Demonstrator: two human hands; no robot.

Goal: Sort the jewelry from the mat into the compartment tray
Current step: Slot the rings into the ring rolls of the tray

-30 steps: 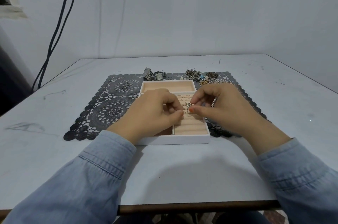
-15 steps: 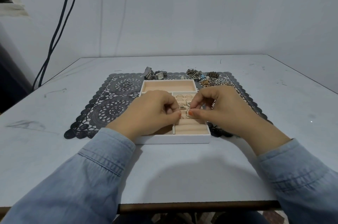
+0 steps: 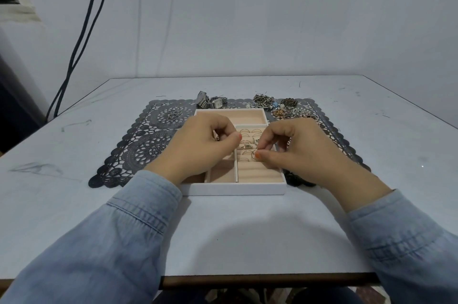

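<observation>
Left hand (image 3: pixel 198 146) drew back; right hand (image 3: pixel 297 152) pinches thin metal ring (image 3: pixel 252 155).

Left compartments of the tray (image 3: pixel 235 190) mostly behind the left hand (image 3: pixel 200 148) (contents of its fingers (image 3: pixel 224 129) unclear).

A white flat table (image 3: pixel 247 229) bears a dark lace mat (image 3: pixel 138 150); on the mat sits a white compartment tray with beige lining (image 3: pixel 235 189); two metal wristwatches (image 3: pixel 210 101) lie just behind the tray; a tangled jewelry heap (image 3: pixel 280 106) lies behind it to the right; loose metal rings (image 3: pixel 174 115) lie left of it; slotted metal rings (image 3: pixel 247 146) stand in its right compartment.
</observation>
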